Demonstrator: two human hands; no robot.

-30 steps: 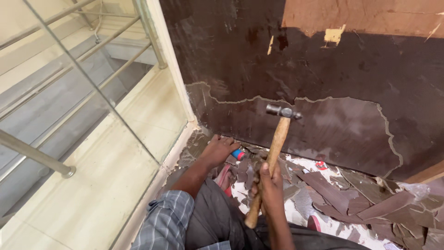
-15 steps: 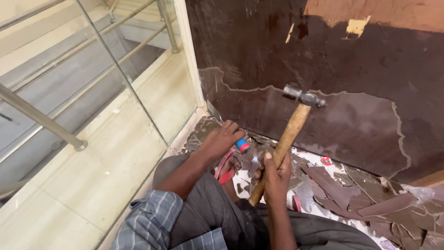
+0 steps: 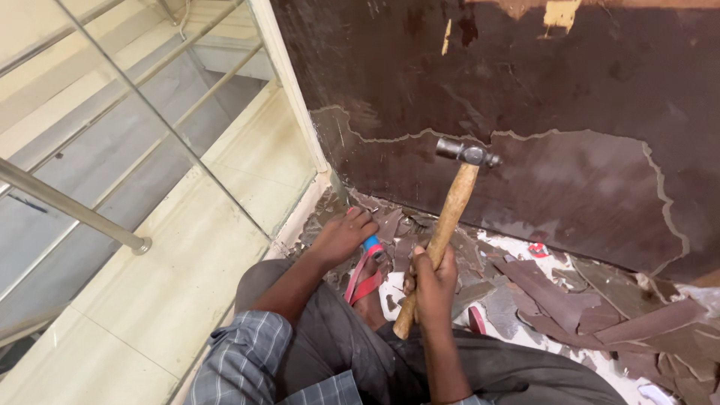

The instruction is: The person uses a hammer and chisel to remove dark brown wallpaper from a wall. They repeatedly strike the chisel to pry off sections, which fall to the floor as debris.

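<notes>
Head view: since the earlier frame the hammer (image 3: 448, 225) has tipped more upright. The right hand (image 3: 433, 281) is clenched on its wooden handle — steel head up near the brown wall (image 3: 570, 97). The left hand (image 3: 341, 236) grips a blue-handled tool (image 3: 372, 246) — amid the floor debris (image 3: 555, 292).

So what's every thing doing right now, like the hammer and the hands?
Hammer: raised, head up, gripped by the wooden handle.
Right hand: closed around the hammer handle.
Left hand: down on a blue-handled tool, by the wall's base.
Wall covering: dark, partly stripped, ragged edge.
Pieces: broken, scattered on the floor.
Sandal: red, on the foot.
</notes>
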